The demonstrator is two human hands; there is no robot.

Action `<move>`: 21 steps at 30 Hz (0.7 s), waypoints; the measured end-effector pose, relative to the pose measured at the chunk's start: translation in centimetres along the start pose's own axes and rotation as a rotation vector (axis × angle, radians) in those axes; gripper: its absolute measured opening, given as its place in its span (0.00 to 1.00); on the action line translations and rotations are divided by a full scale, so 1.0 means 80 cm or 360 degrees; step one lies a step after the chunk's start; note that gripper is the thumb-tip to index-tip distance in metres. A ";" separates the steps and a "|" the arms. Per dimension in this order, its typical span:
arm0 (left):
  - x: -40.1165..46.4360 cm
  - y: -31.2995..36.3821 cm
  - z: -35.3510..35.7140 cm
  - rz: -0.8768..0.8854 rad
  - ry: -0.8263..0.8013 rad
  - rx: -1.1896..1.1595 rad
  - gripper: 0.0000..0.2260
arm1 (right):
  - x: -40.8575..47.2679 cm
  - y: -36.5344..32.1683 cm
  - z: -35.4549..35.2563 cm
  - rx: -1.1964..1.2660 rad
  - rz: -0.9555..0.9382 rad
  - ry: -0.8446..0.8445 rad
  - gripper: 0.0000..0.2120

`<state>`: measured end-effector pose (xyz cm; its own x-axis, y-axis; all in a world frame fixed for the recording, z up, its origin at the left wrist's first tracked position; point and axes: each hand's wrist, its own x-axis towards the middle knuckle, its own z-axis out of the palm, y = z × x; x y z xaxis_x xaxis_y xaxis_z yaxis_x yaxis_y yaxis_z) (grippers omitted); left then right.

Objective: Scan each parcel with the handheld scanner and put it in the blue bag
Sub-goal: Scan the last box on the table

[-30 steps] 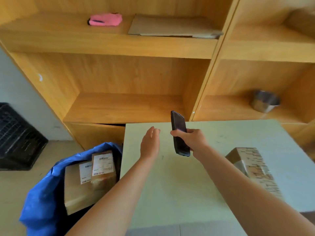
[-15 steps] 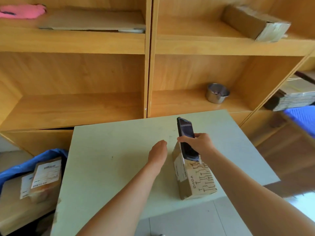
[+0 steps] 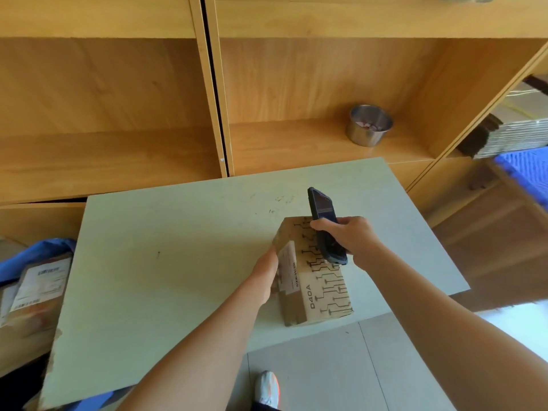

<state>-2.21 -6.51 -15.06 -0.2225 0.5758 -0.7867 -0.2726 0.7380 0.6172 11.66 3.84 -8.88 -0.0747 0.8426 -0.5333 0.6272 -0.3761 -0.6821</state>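
Parcel [image 3: 321, 280]: brown cardboard box, printed line pattern and "D40A" on top, white label on left side face. Sits on pale green table [image 3: 166, 262], near front right edge.

Left hand [image 3: 267, 274] flat against label side of parcel, fingers straight, touching, not wrapped round it. Fingertips hidden behind box corner.

Right hand [image 3: 348, 237] curled round dark handheld scanner [image 3: 325, 225], thumb across its front. Scanner held just above parcel top, tilted, upper end pointing away, lower end over printed pattern. Screen dark, text on it too small to read.

Both forearms reaching in from bottom of frame, bare.

Blue bag [image 3: 38, 252] at far left, below table level, beside table's left edge. Two brown parcels with white labels [image 3: 35, 287] inside it, blurred.

Behind table: wooden shelving [image 3: 118, 114], two bays split by upright divider. Metal cup [image 3: 369, 124] on right bay shelf, something small inside, cannot tell what. Stack of flat cardboard [image 3: 510, 134] in next bay on far right, blue item [image 3: 525, 170] just below it.

Under table front: grey tiled floor [image 3: 326, 372], one white shoe with orange trim [image 3: 267, 388].
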 end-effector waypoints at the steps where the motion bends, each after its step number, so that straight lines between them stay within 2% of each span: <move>1: 0.001 0.002 0.002 0.0017 0.0016 -0.0045 0.17 | 0.002 0.001 -0.002 0.0009 0.0003 -0.0006 0.21; 5: 0.022 -0.001 0.002 0.0058 0.0093 -0.0055 0.20 | 0.003 -0.004 0.001 0.0050 0.0041 -0.0032 0.22; 10: 0.036 -0.012 0.004 -0.0107 -0.0026 -0.0178 0.19 | -0.001 -0.007 0.005 -0.0163 -0.0065 -0.0007 0.22; 15: 0.039 -0.015 0.008 -0.0114 -0.0072 -0.0372 0.22 | 0.003 0.009 -0.014 -0.0152 -0.0059 0.0037 0.23; 18: 0.032 -0.008 0.007 -0.0031 0.0067 -0.0432 0.20 | 0.011 0.031 -0.016 0.0076 0.0004 -0.0072 0.20; 21: 0.025 -0.001 -0.019 -0.0008 0.0302 -0.0410 0.22 | 0.012 0.037 0.008 0.0284 0.0094 -0.0207 0.21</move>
<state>-4.04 -5.97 -16.69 -0.3847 0.4787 -0.7892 -0.4965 0.6134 0.6141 12.96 3.27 -11.71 -0.1487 0.7646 -0.6271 0.4870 -0.4953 -0.7194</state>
